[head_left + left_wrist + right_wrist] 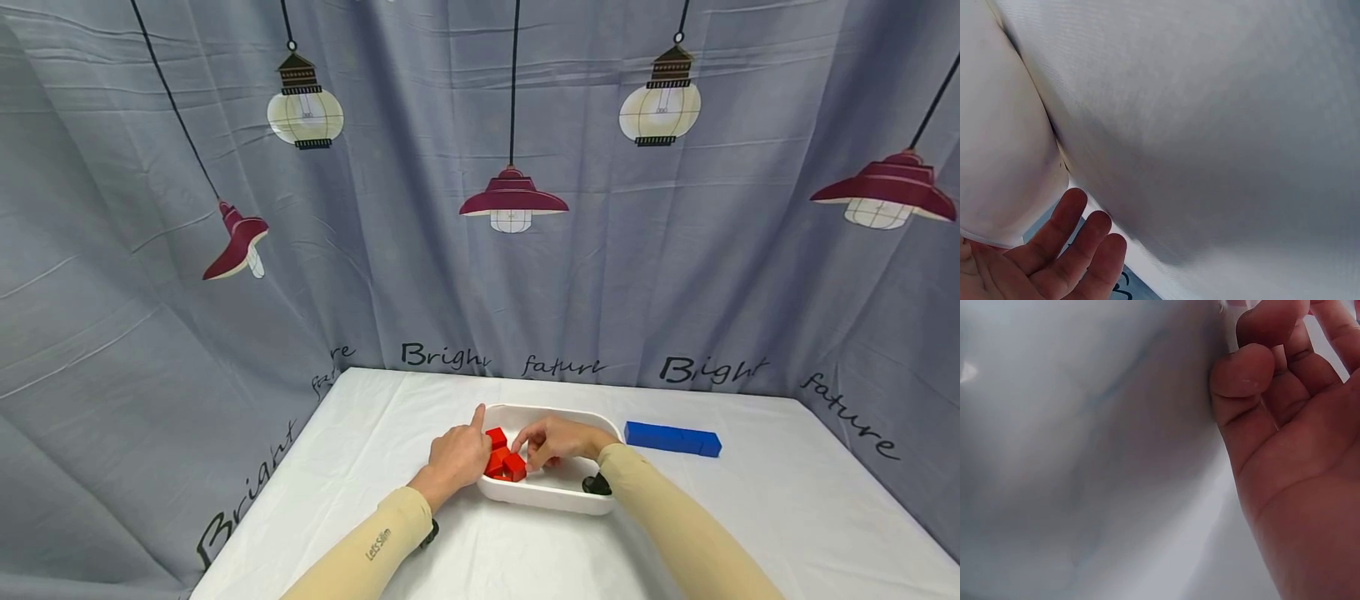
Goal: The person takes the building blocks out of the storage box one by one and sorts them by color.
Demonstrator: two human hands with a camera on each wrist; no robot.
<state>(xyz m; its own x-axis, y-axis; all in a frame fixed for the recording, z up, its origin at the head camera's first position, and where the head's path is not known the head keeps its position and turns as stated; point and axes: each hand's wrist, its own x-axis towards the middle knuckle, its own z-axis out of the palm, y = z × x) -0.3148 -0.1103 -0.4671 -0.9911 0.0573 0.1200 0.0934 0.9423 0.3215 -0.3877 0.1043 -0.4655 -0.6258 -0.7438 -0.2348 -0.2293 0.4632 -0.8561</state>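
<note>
A white oblong basin (547, 497) sits on the table with several red cubes (514, 467) heaped at its left end. My left hand (459, 452) rests on the basin's left rim, its index finger pointing away from me along the edge. In the left wrist view, its other fingers (1094, 250) extend fairly straight beside the basin's outer wall (1004, 125). Inside the basin, my right hand (558, 439) reaches left with its fingertips right at the red cubes. Thumb and index stand apart there, while the right wrist view shows bent outer fingers (1244, 378).
To the right of the basin, a long blue bar of joined blocks (672, 439) lies on the white-covered table (787, 500). A black wrist camera (597, 484) shows under the right sleeve, over the basin. Behind the table hangs a grey curtain (420, 275) with printed lamps.
</note>
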